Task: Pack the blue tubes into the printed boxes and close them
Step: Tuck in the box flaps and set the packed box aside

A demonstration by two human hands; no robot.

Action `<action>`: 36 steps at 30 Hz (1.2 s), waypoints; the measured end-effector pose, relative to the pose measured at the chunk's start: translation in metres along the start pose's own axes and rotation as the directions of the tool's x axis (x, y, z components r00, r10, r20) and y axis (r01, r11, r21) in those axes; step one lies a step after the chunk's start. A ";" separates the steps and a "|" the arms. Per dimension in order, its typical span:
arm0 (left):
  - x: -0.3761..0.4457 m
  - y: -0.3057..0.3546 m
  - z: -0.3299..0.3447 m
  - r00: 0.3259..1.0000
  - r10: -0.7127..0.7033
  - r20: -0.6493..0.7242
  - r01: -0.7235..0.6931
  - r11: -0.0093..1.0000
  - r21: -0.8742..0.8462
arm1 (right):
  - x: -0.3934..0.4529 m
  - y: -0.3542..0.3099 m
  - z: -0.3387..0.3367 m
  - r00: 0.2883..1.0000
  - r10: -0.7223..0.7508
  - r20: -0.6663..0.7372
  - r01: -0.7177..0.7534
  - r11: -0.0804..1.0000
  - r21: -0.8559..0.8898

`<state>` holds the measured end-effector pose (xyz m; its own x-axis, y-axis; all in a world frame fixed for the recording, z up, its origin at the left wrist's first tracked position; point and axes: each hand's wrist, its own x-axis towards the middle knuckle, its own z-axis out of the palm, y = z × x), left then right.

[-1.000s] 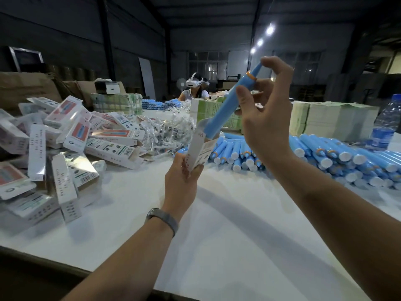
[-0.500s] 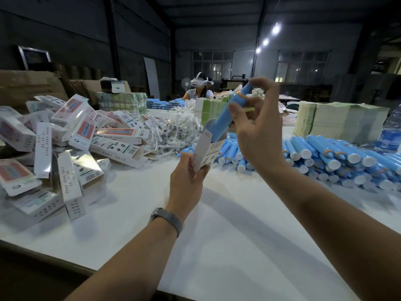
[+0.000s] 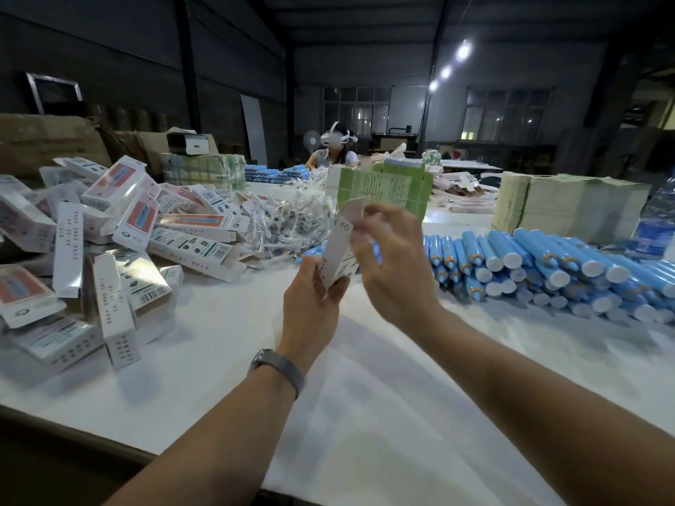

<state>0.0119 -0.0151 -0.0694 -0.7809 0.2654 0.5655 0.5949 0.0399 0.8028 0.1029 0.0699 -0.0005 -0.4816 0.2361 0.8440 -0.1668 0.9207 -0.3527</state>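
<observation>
Left hand gripping upright printed box above the desk, its writing unreadable, top flap open, right hand fingers curled against it, loose blue tubes heaped right, filled boxes piled left

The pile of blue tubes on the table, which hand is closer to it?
Right. The right hand is up at the box, just beside the blue tubes; the left hand grips the box's bottom, farther away.
</observation>
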 end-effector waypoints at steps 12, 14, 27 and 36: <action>0.013 -0.007 -0.012 0.951 -0.032 -0.309 0.022 0.999 -0.036 | 0.017 -0.002 0.037 0.999 -0.003 0.034 -0.002 0.987 0.159; 0.018 -0.010 -0.017 0.922 -0.100 -0.373 0.070 0.993 -0.091 | 0.027 0.004 0.058 0.995 0.094 0.044 -0.102 0.970 0.219; 0.026 -0.022 -0.019 0.900 -0.111 -0.422 0.095 0.994 -0.059 | 0.070 0.031 0.175 0.614 0.200 0.763 0.131 0.928 -0.348; 0.025 -0.020 -0.016 0.924 -0.165 -0.345 0.152 0.986 -0.066 | 0.068 0.043 0.179 0.688 0.233 0.688 -0.073 0.964 -0.254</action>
<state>-0.0229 -0.0246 -0.0680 -0.8855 -0.0938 0.4550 0.4556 0.0166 0.8900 -0.0913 0.0703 -0.0304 -0.9616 0.1634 0.2204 0.0929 0.9498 -0.2989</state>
